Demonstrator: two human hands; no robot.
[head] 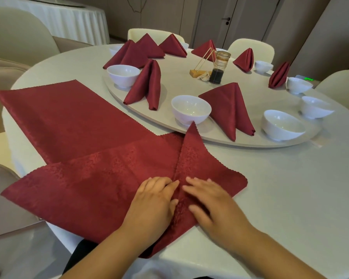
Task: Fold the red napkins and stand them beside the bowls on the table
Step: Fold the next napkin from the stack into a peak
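A red napkin [101,184] lies flat at the near table edge, its right corner folded up to a centre seam. My left hand [155,200] presses flat on it left of the seam. My right hand [210,200] presses flat just right of the seam. A second red napkin [65,117] lies unfolded behind it to the left. Several folded red napkins stand on the turntable [270,141], one [229,107] beside the nearest white bowl [190,109], another [147,83] beside a bowl [123,74] at the left. Two bowls [280,124] [314,106] at the right have no napkin next to them.
A dark sauce bottle [218,67] and a wooden holder with a gold wire [199,72] stand mid-turntable. Cream chairs [18,33] ring the white-clothed round table [290,188]. Another draped table [69,15] stands at the far left.
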